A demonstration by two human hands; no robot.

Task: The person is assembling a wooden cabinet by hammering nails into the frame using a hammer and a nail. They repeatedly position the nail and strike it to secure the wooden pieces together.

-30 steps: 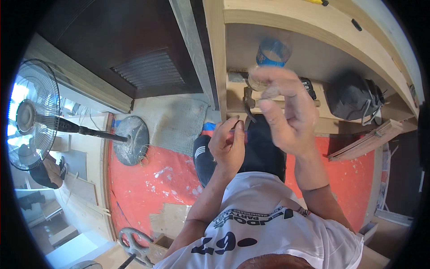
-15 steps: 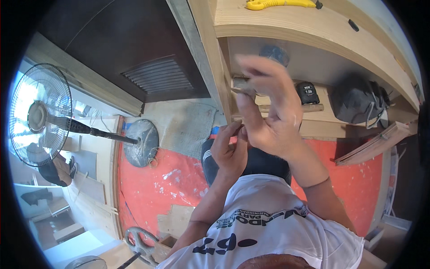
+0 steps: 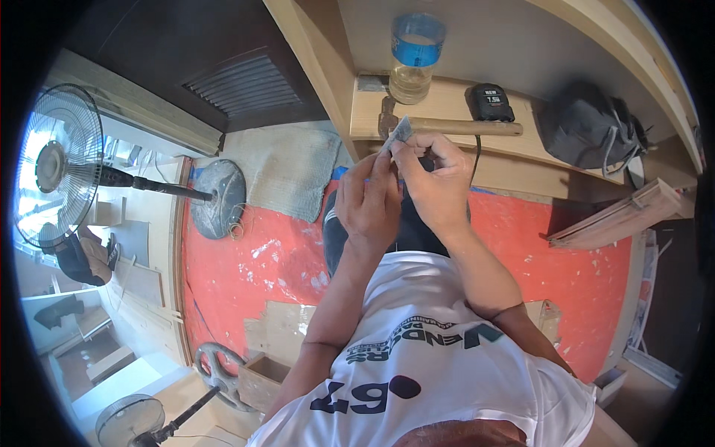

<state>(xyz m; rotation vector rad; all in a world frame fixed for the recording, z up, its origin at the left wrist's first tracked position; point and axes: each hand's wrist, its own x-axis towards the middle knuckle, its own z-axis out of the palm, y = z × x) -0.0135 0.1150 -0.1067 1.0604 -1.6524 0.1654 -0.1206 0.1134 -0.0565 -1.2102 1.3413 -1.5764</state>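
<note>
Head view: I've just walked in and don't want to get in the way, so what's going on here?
A person in a white shirt has a small flat grey piece at the fingertips of the left hand and right hand, which are close together. Its material is hard to tell. Beyond the hands, a hammer, a black tape measure and a clear bottle with a blue label are on a wooden shelf, none of them being held.

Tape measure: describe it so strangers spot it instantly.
Start at the pale wooden shelf. Along it lies a hammer; behind its handle sits the tape measure. It's a compact, boxy black case, unlike the clear bottle to its left and the larger dark bundle to its right.
</note>
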